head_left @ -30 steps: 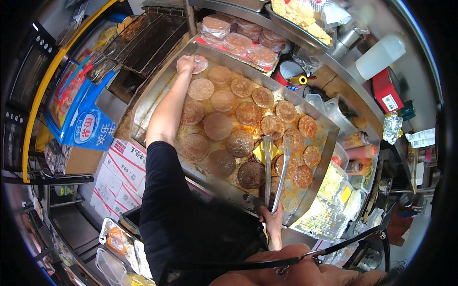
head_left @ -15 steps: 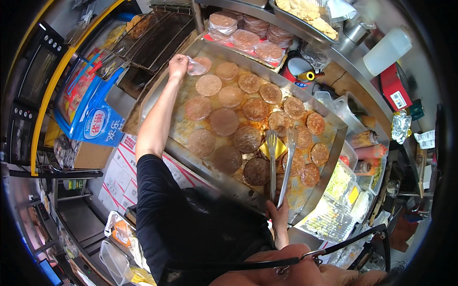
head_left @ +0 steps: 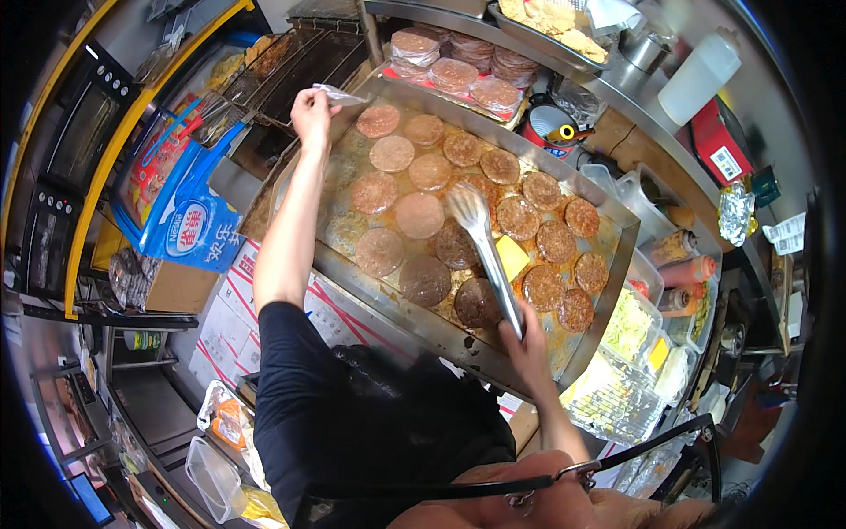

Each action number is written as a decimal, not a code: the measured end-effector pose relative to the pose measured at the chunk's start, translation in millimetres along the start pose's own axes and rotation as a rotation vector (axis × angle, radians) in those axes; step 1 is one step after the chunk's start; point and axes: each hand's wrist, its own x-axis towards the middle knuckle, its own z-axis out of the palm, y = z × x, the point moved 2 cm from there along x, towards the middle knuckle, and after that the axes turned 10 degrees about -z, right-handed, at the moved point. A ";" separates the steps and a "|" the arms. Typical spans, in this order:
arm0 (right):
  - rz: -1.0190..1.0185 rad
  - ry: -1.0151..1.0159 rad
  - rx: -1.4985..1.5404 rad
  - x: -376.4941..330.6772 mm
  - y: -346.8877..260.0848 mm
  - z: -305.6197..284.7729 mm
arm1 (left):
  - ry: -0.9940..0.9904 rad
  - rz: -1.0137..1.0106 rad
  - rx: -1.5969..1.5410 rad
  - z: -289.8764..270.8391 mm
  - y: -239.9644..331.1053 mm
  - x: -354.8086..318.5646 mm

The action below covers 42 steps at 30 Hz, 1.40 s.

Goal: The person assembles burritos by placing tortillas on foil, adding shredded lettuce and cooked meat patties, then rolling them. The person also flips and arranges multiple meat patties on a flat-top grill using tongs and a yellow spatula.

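I see the left hand [head_left: 313, 115] pinching a thin film [head_left: 342, 95] by its end, the rest trailing right of the fingertips. Nearest those fingers, to their lower right, a pink patty [head_left: 379, 121] lies on the griddle [head_left: 337, 225]; the patty stacks [head_left: 454, 77] stand farther right of them. On my feed the right hand [head_left: 529, 339] has its fingers wrapped around the tongs [head_left: 493, 264], which stretch ahead of them above browned patties [head_left: 518, 218]. Cheese [head_left: 513, 258] lies just ahead of those fingers, right beside the tongs.
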 end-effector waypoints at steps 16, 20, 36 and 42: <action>-0.345 -0.313 -0.879 338.0 -21.6 130.9 | 0.339 -0.048 -0.141 -189.1 13.5 -275.2; -0.337 -0.303 -0.831 337.5 -23.2 137.2 | 0.513 -0.071 0.171 -230.0 -0.3 -329.3; -0.366 -0.367 -0.148 61.0 -14.5 -53.2 | 1.318 -0.926 -0.154 -338.2 -217.7 -595.4; -0.219 -0.273 -0.042 -27.0 27.0 -104.9 | 1.256 -1.171 -0.159 -360.0 -269.6 -658.5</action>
